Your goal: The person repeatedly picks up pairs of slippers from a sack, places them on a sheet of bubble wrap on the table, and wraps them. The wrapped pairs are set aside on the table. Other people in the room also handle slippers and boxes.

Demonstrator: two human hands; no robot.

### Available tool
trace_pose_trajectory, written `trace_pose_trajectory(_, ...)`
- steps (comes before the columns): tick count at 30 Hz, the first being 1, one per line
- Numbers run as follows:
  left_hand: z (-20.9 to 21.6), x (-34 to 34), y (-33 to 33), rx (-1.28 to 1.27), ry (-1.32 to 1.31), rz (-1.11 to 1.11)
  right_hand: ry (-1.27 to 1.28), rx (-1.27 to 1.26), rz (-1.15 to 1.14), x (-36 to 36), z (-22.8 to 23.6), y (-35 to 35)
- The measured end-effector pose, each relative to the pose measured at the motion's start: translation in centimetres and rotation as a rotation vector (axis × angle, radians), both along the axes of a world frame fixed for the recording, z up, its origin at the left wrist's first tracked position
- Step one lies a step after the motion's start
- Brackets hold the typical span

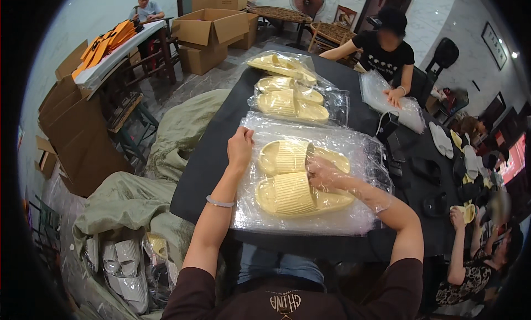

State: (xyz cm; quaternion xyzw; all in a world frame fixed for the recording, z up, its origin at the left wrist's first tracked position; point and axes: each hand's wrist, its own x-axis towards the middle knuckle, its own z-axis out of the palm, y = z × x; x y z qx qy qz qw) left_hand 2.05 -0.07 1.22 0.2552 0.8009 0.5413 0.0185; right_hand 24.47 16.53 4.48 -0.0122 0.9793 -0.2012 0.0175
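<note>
A pair of pale yellow ribbed slide slippers lies side by side within a clear plastic bag on the black table. My right hand reaches into the bag from its right side. Its fingers are closed at the inner edges of the two slippers, partly hidden by the straps and film. At the bag's upper left corner my left hand pinches the film between closed fingers. Just beyond are more bagged yellow slippers, with another bagged pair behind them.
Across the black table, a co-worker handles a stack of clear bags. Loose slippers lie along the right side, near other people. A green woven sack with bagged grey slippers stands lower left. Cardboard boxes stand behind.
</note>
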Motion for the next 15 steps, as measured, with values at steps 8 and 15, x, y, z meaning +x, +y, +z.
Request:
trace_pose_trajectory(8,-1.6,0.3,0.5,-0.277,0.4,0.067,0.02,0.135,-0.323,10.6,1.3,7.3)
trace_pose_trajectory(15,2.0,3.1,0.7,-0.043,0.798,-0.18,0.229,0.088,-0.327,13.3,-2.7,9.4)
